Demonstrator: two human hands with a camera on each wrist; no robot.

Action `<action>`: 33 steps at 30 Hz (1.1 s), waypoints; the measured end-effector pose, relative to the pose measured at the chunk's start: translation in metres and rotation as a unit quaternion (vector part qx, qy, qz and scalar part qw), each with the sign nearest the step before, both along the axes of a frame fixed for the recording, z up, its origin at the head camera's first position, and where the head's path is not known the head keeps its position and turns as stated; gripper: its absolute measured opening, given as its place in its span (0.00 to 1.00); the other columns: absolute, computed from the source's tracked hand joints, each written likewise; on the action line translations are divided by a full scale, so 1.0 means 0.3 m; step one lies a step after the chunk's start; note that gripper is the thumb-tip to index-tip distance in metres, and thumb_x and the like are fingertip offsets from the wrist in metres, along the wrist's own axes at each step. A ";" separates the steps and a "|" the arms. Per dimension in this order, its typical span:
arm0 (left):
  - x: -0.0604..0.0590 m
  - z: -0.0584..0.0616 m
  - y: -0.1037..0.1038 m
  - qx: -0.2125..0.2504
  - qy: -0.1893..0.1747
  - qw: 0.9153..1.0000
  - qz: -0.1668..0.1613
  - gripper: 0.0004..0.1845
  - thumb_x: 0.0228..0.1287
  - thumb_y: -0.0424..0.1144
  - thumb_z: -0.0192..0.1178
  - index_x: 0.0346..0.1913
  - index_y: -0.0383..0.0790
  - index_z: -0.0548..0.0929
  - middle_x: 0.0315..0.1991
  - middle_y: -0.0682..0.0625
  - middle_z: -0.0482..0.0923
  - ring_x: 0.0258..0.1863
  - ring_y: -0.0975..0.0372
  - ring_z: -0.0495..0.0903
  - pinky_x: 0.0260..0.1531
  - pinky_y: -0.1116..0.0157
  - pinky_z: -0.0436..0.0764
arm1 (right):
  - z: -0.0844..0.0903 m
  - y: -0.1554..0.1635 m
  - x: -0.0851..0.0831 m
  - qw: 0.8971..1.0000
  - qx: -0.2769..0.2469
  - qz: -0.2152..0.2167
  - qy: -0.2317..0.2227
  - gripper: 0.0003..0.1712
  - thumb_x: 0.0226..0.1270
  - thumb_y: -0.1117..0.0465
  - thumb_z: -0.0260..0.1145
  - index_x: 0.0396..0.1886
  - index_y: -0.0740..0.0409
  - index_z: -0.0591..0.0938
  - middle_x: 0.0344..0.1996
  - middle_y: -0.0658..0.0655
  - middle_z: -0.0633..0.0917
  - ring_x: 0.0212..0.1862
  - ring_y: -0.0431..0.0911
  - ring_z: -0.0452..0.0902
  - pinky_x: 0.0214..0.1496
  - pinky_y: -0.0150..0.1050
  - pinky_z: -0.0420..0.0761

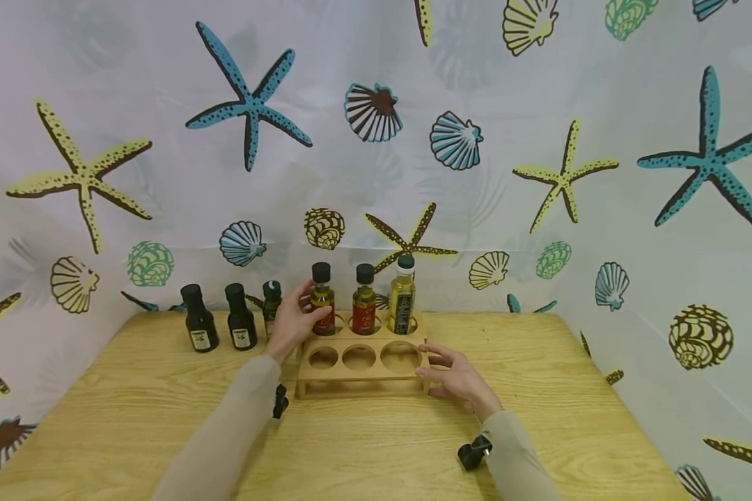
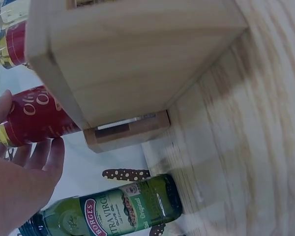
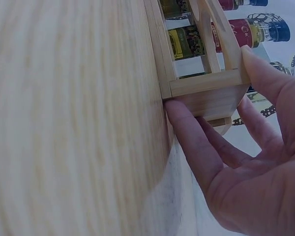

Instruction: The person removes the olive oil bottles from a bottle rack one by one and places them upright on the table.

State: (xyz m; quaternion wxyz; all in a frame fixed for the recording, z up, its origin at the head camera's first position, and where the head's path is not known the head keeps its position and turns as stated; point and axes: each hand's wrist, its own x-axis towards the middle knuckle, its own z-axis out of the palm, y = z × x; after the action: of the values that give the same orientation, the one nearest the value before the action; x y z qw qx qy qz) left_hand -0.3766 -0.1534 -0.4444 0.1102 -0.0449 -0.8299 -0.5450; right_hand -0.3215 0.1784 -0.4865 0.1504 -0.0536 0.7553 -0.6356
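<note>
1. Head view: my left hand (image 1: pixel 292 323) grips the left red bottle (image 1: pixel 323 300) in the far row's left hole; pulling crooked could snag it.
2. Should my right hand's (image 1: pixel 456 377) spread fingers, touching the rack (image 1: pixel 349 376), slacken, it may slide.
3. My knuckles might topple the green bottle (image 1: pixel 272 303).

A yellow, wood-grained table (image 1: pixel 376 449) spread at six o'clock; a white patterned curtain (image 1: pixel 363 42) hung behind, bearing a brown-and-white scallop (image 1: pixel 385 104) at twelve and a spotted yellow starfish (image 1: pixel 562 181) at two.
</note>
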 end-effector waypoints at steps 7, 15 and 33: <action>0.003 0.008 0.012 0.000 -0.001 1.000 -0.001 0.39 0.67 0.38 0.64 0.77 0.43 0.57 0.73 0.38 0.61 0.70 0.43 0.65 0.66 0.47 0.69 | 0.000 0.005 -0.001 1.000 0.002 0.001 0.004 0.34 0.64 0.55 0.71 0.69 0.46 0.73 0.71 0.68 0.64 0.66 0.63 0.69 0.50 0.50 0.85; -0.003 -0.001 0.007 0.001 0.021 1.000 -0.007 0.37 0.66 0.38 0.65 0.75 0.42 0.61 0.72 0.41 0.63 0.70 0.46 0.64 0.68 0.48 0.67 | -0.002 0.007 -0.005 1.000 0.000 0.002 0.004 0.34 0.64 0.56 0.71 0.70 0.47 0.72 0.71 0.68 0.64 0.66 0.63 0.70 0.50 0.50 0.85; 0.025 0.071 0.004 0.039 0.077 0.996 -0.028 0.33 0.68 0.34 0.62 0.74 0.46 0.64 0.67 0.41 0.69 0.67 0.45 0.70 0.65 0.47 0.72 | 0.003 0.007 0.000 1.000 0.004 0.008 0.008 0.36 0.63 0.55 0.71 0.70 0.48 0.72 0.71 0.69 0.64 0.68 0.64 0.67 0.49 0.51 0.85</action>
State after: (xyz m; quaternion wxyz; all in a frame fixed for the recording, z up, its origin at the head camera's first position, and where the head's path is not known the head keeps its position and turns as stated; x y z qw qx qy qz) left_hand -0.3691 -0.1522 -0.4231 0.1599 -0.1051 -0.7956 -0.5749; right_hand -0.3216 0.1803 -0.4855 0.1493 -0.0640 0.7586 -0.6310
